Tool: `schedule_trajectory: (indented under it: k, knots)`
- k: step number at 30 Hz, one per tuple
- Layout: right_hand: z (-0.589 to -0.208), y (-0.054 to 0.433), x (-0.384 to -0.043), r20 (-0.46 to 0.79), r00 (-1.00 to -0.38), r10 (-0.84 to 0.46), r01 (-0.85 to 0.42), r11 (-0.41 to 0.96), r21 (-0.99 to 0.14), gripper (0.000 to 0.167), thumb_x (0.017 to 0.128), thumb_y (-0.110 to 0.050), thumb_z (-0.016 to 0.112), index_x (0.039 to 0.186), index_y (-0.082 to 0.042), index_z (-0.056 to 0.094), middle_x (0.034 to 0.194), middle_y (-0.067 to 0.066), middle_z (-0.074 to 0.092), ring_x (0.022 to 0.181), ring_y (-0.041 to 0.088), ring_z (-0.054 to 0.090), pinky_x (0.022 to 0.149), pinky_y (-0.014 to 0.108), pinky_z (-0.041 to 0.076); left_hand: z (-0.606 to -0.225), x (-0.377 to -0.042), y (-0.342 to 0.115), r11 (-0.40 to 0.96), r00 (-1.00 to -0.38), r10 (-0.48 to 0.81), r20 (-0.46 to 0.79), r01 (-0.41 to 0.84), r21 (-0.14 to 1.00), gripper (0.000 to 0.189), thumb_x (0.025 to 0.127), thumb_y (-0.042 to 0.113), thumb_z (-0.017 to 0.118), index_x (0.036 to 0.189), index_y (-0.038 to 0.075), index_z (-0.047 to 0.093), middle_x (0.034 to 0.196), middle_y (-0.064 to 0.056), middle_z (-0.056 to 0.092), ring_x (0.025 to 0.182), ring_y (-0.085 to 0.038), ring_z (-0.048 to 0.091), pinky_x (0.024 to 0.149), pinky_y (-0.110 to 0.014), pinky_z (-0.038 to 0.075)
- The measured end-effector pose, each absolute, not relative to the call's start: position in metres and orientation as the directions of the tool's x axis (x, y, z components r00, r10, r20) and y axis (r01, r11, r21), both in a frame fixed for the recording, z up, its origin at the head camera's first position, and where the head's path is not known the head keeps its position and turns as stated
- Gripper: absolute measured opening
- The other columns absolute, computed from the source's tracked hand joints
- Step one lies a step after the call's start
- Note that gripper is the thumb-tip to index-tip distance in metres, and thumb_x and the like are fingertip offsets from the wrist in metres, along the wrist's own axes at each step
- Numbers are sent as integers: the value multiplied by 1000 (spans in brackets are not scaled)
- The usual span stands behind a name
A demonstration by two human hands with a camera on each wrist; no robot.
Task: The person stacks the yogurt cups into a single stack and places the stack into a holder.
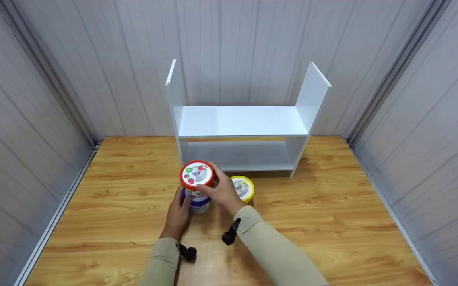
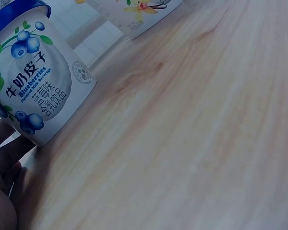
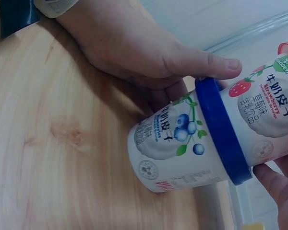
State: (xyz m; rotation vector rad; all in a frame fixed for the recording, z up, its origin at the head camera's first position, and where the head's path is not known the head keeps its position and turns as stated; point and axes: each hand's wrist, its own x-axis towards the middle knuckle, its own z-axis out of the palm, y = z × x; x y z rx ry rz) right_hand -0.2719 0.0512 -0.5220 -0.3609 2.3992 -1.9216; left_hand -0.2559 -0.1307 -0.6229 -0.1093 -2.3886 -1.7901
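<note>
A strawberry milk cup with a red lid (image 1: 197, 174) stands on top of a blueberry milk cup with a blue lid (image 1: 200, 203). My right hand (image 1: 226, 192) grips the strawberry cup from the right, its thumb near the lid's edge. From the left, my left hand (image 1: 176, 217) holds the blueberry cup, thumb along the blue rim in the right wrist view. That view also shows the strawberry cup (image 3: 271, 112) seated against the blue lid (image 3: 221, 129). Close beside my right hand is a yellow-lidded cup (image 1: 245, 188), partly hidden by it.
Behind the cups stands a white two-tier shelf (image 1: 243, 121) with upright side panels. It rests on a wood-grain table (image 1: 352, 214). Panelled walls (image 1: 237, 51) enclose the table at the back and both sides.
</note>
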Motion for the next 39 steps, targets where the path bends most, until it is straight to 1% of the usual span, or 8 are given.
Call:
schedule_trajectory:
  k: [2, 8, 15, 22, 30, 34, 39]
  knots:
    - [-523, 50, -271, 112, -971, -211, -156, 208, -965, 94, 83, -42, 83, 159, -17, 32, 151, 7, 48, 135, 22, 51, 108, 34, 47, -624, -256, -131, 291, -985, -36, 166, 149, 945, 59, 107, 40, 48, 159, 18, 32, 156, -19, 41, 144, -41, 37, 117, -60, 29]
    - [-521, 48, -270, 75, -977, -202, -117, 204, -972, 97, 81, -45, 84, 158, -20, 32, 152, 6, 46, 136, 21, 50, 108, 35, 47, -624, -256, -131, 294, -986, -36, 165, 147, 944, 60, 107, 41, 49, 159, 19, 32, 157, -20, 41, 144, -41, 37, 117, -60, 29]
    - [-523, 46, -271, 113, -972, -207, -154, 198, -968, 94, 82, -45, 83, 157, -19, 33, 148, 7, 48, 134, 23, 51, 108, 36, 47, -620, -257, -131, 292, -985, -35, 168, 150, 944, 60, 106, 42, 49, 160, 23, 31, 156, -18, 43, 143, -39, 39, 117, -59, 30]
    - [-524, 46, -268, 111, -971, -213, -153, 190, -970, 93, 82, -46, 83, 156, -22, 33, 148, 5, 48, 135, 22, 50, 108, 36, 46, -623, -256, -131, 269, -986, -39, 163, 147, 952, 60, 106, 42, 50, 160, 24, 31, 155, -18, 44, 142, -39, 40, 116, -58, 32]
    - [-525, 45, -267, 138, -967, -216, -178, 181, -967, 91, 83, -43, 83, 156, -18, 34, 144, 7, 50, 130, 23, 54, 105, 36, 49, -623, -256, -131, 276, -979, -24, 205, 190, 942, 59, 107, 33, 50, 160, 17, 30, 155, -22, 42, 142, -41, 39, 117, -57, 31]
    - [-523, 46, -267, 112, -967, -229, -161, 211, -964, 96, 81, -45, 85, 157, -19, 31, 147, 7, 49, 133, 23, 52, 107, 36, 48, -623, -256, -132, 283, -981, -24, 190, 176, 943, 60, 108, 36, 49, 161, 16, 28, 157, -22, 40, 144, -41, 37, 118, -57, 29]
    - [-517, 54, -268, 87, -959, -270, -156, 245, -957, 104, 81, -46, 85, 160, -17, 24, 153, 8, 43, 140, 23, 44, 114, 38, 41, -623, -256, -132, 276, -986, -32, 165, 150, 949, 62, 107, 39, 49, 161, 16, 28, 157, -22, 39, 145, -41, 36, 118, -58, 27]
